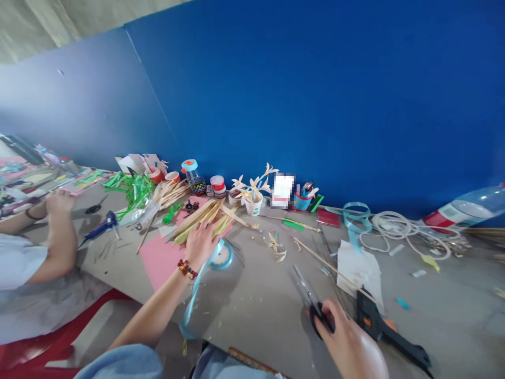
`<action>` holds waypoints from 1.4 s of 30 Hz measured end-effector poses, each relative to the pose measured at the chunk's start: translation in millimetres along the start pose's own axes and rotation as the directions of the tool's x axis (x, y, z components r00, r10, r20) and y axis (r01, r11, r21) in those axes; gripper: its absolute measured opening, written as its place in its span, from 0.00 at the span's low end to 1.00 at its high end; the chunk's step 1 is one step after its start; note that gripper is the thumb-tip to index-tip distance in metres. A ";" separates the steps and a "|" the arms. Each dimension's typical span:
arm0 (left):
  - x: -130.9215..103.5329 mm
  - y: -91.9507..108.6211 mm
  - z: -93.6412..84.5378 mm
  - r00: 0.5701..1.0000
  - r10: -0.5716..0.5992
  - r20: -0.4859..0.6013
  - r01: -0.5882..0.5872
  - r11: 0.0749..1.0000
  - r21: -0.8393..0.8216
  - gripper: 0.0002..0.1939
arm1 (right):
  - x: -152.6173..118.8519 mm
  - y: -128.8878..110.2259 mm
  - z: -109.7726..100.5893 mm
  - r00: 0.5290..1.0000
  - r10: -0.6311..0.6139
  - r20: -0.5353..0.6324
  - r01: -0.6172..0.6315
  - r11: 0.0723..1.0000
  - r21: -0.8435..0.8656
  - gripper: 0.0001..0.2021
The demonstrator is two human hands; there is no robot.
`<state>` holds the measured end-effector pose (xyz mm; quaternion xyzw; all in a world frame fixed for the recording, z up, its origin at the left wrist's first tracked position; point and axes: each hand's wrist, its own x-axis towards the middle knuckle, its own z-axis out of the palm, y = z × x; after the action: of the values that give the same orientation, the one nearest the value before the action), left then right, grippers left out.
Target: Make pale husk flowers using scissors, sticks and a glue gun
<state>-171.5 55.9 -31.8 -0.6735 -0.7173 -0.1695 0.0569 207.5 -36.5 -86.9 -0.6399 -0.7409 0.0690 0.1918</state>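
My left hand [200, 245], with a red bead bracelet at the wrist, rests on a pile of dried corn husks [193, 223], fingers stretched over them. Its fingertips are partly hidden among the husks. Just beside it on the table lies a roll of light blue ribbon [226, 259], its loose end trailing down past the front edge. At the lower right, my right hand [347, 337] is closed around the black handles of a pair of scissors [304, 284]. The blades point away from me, low over the table.
A black glue gun [389, 331] lies right of my right hand, near a white paper [361, 273] and a thin stick [331, 267]. Husk flowers stand in a white cup [254, 206] by the blue wall [315, 95]. A co-worker's arms [61, 237] are at left, near a blue glue gun [100, 227].
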 end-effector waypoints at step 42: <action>-82.2 151.2 -30.0 0.805 0.353 0.477 0.403 0.266 -0.876 0.09 | 33.9 -69.5 -26.1 0.958 0.146 0.248 -0.279 0.254 0.926 0.19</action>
<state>-19.7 -26.1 -4.0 -0.5678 -0.4515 -0.3495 -0.5929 149.5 -19.1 -32.1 -0.4870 -0.4687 0.5573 0.4823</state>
